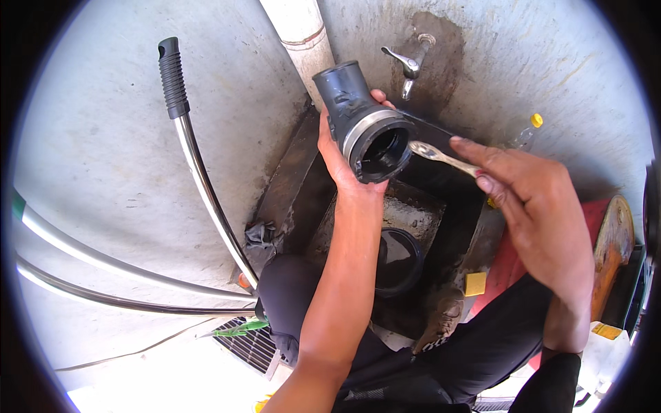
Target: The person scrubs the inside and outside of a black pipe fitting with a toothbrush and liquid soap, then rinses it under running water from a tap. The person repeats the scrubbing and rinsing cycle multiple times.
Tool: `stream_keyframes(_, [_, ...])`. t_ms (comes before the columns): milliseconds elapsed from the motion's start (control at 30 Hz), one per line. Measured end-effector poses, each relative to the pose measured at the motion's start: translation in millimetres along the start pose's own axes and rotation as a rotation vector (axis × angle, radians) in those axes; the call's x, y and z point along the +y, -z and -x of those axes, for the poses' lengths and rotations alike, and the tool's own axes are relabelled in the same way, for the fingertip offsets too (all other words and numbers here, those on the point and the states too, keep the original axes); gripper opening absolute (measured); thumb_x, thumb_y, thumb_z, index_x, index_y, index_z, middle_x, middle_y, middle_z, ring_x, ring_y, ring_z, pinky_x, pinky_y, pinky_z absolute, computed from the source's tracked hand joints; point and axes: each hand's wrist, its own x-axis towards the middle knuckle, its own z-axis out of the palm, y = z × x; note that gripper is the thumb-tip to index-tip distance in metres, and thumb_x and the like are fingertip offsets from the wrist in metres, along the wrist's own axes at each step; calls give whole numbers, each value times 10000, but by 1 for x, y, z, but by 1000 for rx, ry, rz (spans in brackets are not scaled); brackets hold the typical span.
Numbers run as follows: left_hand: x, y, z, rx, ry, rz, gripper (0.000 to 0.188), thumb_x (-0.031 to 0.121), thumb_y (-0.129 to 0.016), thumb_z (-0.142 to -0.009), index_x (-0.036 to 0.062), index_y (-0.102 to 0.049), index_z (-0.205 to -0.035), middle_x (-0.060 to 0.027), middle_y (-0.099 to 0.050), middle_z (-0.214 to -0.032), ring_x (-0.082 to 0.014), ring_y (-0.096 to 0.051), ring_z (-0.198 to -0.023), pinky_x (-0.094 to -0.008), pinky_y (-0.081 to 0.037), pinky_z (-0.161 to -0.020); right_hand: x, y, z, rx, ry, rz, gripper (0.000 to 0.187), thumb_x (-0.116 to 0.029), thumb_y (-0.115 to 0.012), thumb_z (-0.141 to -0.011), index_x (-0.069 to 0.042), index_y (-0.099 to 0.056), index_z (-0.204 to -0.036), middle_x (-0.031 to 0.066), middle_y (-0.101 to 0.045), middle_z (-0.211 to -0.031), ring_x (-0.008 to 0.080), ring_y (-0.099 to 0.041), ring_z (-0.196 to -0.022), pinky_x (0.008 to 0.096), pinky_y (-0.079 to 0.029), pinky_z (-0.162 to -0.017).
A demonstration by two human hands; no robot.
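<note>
A short, thick black tube [348, 96] with a wide open end and a metal clamp band [368, 127] is gripped from below by my left hand [332, 153]. Its open end tilts down and toward me, showing a dark hollow inside. My right hand [540, 196] pinches the handle of a pale toothbrush [444, 160]. The brush's head is beside the tube's rim; whether they touch I cannot tell. Below both hands, a round black basin [418, 265] with dark liquid in it sits in a dark, low-walled washing trough [282, 168].
A metal tap [411, 67] and a white pipe [296, 24] are at the back wall. A yellow sponge [475, 283] lies on the trough's right edge, near a yellow-capped bottle [536, 121]. Long poles, one with a black grip [173, 79], lean left; a floor grate [248, 342] lies below.
</note>
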Motion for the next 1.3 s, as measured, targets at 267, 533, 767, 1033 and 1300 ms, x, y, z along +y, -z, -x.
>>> stream_keyframes(267, [7,9,6,-32,-77,-161,590,404,-608,-1041,-27,-516,-1434,-210,-613,-1331,-376,-627,-1261,-475,-614,-1025,-23,-45,3,-143,-63,262,566,7,-649,-932,68,-551,-1486,201,-633,-1052,386,-700,-867,457,-574,-748])
stream_keyframes(533, [0,11,6,-28,-54,-203,658,534,-513,-1070,-31,-539,-1407,-200,-621,-1299,-361,-646,-1219,-469,-615,-1012,-34,-78,-4,-272,-113,65,448,-9,-653,-921,134,-588,-1341,246,-680,-950,429,-725,-792,503,-594,-725])
stream_keyframes(767, [0,28,6,-28,-39,-278,700,568,-525,-1055,-36,-537,-1408,-193,-596,-1326,-349,-617,-1260,-452,-595,-1045,-7,-90,-13,-26,-131,368,324,-34,-695,-858,69,-675,-1165,199,-723,-965,375,-763,-817,449,-624,-698])
stream_keyframes(1033, [-14,-5,6,251,-136,-300,641,574,-405,-1095,-11,-636,-1221,-163,-718,-1068,-298,-712,-1012,-431,-643,-871,12,-81,-15,-24,-111,123,279,-53,-651,-956,55,-705,-1208,213,-684,-876,432,-702,-804,507,-564,-697])
stream_keyframes(1300, [-18,-5,2,315,-111,-358,641,565,-385,-1098,-7,-658,-1197,-172,-728,-1068,-294,-725,-978,-420,-638,-867,-1,-93,-9,-42,-206,141,247,-74,-657,-970,46,-731,-1173,213,-682,-884,432,-704,-781,503,-567,-705])
